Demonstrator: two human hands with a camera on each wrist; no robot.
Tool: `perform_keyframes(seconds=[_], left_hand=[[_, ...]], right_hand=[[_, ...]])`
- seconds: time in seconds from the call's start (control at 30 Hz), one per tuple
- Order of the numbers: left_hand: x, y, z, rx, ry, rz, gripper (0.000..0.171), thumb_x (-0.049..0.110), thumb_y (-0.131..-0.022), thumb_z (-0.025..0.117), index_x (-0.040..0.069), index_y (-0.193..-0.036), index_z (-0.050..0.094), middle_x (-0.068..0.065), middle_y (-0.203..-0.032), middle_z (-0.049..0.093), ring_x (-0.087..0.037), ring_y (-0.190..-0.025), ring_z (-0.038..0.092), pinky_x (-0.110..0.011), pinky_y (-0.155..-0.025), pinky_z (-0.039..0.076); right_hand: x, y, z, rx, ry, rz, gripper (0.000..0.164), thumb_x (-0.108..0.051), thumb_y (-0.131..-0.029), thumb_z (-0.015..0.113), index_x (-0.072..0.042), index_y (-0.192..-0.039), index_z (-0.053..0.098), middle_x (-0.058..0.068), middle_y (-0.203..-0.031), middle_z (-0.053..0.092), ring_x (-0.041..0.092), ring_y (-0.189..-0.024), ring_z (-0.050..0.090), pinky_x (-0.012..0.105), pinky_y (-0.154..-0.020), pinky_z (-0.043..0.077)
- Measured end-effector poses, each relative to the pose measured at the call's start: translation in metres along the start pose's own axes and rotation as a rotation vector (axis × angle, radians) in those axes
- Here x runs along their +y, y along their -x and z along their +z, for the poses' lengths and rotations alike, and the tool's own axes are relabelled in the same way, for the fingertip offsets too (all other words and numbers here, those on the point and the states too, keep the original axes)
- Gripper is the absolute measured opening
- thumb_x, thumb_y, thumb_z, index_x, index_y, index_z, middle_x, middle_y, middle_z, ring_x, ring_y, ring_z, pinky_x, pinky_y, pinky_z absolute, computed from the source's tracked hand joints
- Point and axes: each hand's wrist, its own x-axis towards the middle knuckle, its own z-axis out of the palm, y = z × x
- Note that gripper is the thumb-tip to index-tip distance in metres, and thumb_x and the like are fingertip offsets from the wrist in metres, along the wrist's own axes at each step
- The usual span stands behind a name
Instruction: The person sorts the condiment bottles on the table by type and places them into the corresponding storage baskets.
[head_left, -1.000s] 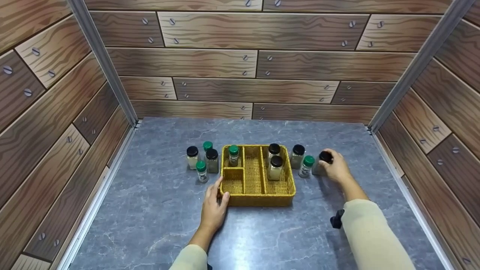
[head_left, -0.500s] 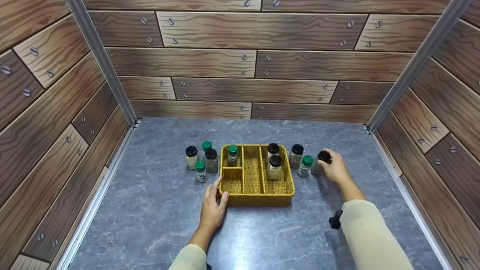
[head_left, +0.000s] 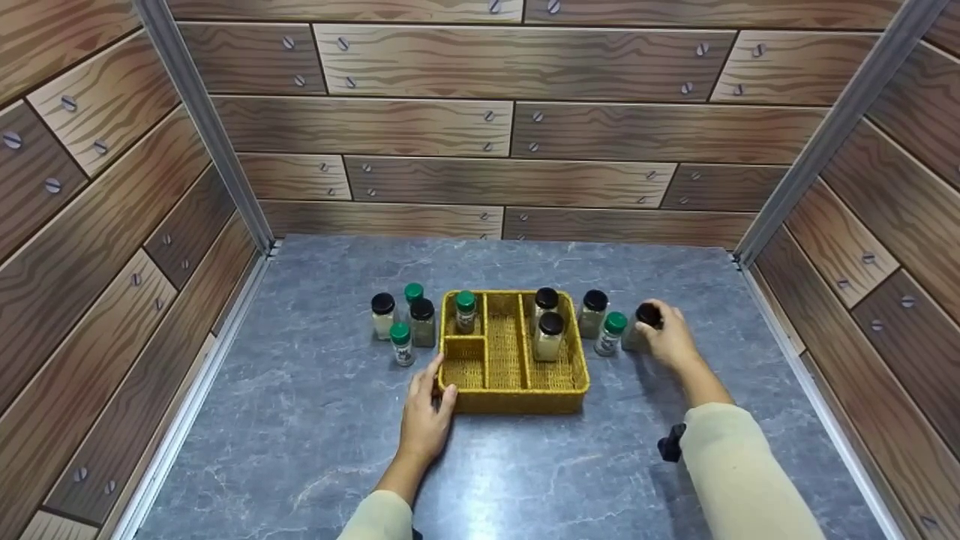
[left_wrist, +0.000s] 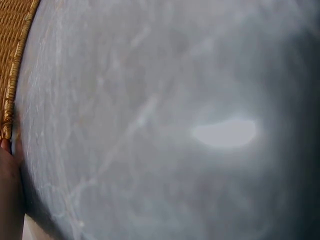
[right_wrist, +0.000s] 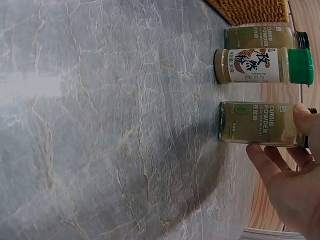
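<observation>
My right hand (head_left: 671, 337) grips an upright black-lidded glass jar of cumin powder (right_wrist: 260, 124) near its lid, at the right end of the jars. Its base is at or close to the tabletop. Beside it stand a green-capped cumin shaker (right_wrist: 252, 66) and another black-lidded cumin powder jar (head_left: 592, 315). My left hand (head_left: 425, 420) rests at the near left corner of a woven divided basket (head_left: 517, 401), thumb at the front and fingers along the left side. Inside, a green-capped shaker (head_left: 465, 313) occupies the back left compartment; two black-lidded jars (head_left: 548, 341) stand in the right one.
Left of the basket stand two black-lidded jars (head_left: 423, 326) and two green-capped shakers (head_left: 402, 347). The grey marbled table (head_left: 300, 450) is enclosed by wood-patterned walls (head_left: 450, 67) with metal corner posts. Straps with dark pieces show at the cuffs.
The view has shifted very slightly. Both hands, the basket and the jars stay in practically the same places.
</observation>
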Motion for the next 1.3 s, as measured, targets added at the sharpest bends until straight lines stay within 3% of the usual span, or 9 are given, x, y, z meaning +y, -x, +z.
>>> perform_keyframes(seconds=[0.53, 0.7, 0.93, 1.07, 1.3], left_hand=[[0.002, -0.001, -0.002, -0.011, -0.001, 0.000, 0.059, 0.021, -0.104, 0.070, 0.022, -0.160, 0.052, -0.016, -0.139, 0.063, -0.033, -0.121, 0.065, -0.058, -0.105, 0.053], [0.001, 0.000, -0.002, -0.012, 0.007, -0.004, 0.059, 0.021, -0.104, 0.070, 0.023, -0.160, 0.052, -0.016, -0.138, 0.063, -0.031, -0.117, 0.064, -0.057, -0.103, 0.054], [0.000, 0.001, 0.000, -0.012, 0.006, 0.000, 0.059, 0.024, -0.104, 0.070, 0.023, -0.160, 0.053, -0.015, -0.133, 0.064, -0.025, -0.110, 0.064, -0.051, -0.099, 0.055], [0.000, 0.001, 0.000, -0.007, 0.009, 0.007, 0.058, 0.024, -0.103, 0.070, 0.022, -0.159, 0.054, -0.015, -0.127, 0.065, -0.019, -0.099, 0.060, -0.044, -0.093, 0.053], [0.000, 0.001, -0.001, 0.002, 0.003, 0.015, 0.059, 0.022, -0.103, 0.071, 0.024, -0.159, 0.054, -0.014, -0.134, 0.065, -0.019, -0.103, 0.062, -0.047, -0.095, 0.054]], right_hand=[[-0.002, 0.001, 0.001, 0.039, -0.002, -0.013, 0.049, -0.007, -0.108, 0.062, 0.005, -0.153, 0.046, 0.040, -0.142, 0.048, 0.056, -0.135, 0.052, 0.067, -0.118, 0.041], [-0.003, 0.002, -0.002, 0.015, -0.010, -0.007, 0.051, -0.008, -0.108, 0.064, 0.006, -0.153, 0.047, 0.040, -0.144, 0.048, 0.057, -0.137, 0.050, 0.067, -0.119, 0.040], [-0.005, 0.003, -0.007, 0.050, -0.023, -0.047, 0.049, -0.008, -0.106, 0.067, 0.009, -0.149, 0.051, 0.040, -0.140, 0.050, 0.054, -0.131, 0.053, 0.065, -0.115, 0.043], [-0.012, 0.004, -0.016, 0.052, -0.031, -0.043, 0.051, -0.011, -0.107, 0.067, 0.007, -0.151, 0.049, 0.040, -0.139, 0.048, 0.054, -0.130, 0.052, 0.066, -0.113, 0.045], [-0.034, 0.005, -0.043, 0.101, -0.063, -0.067, 0.052, -0.010, -0.105, 0.070, 0.006, -0.151, 0.051, 0.039, -0.137, 0.047, 0.052, -0.129, 0.051, 0.067, -0.113, 0.043]])
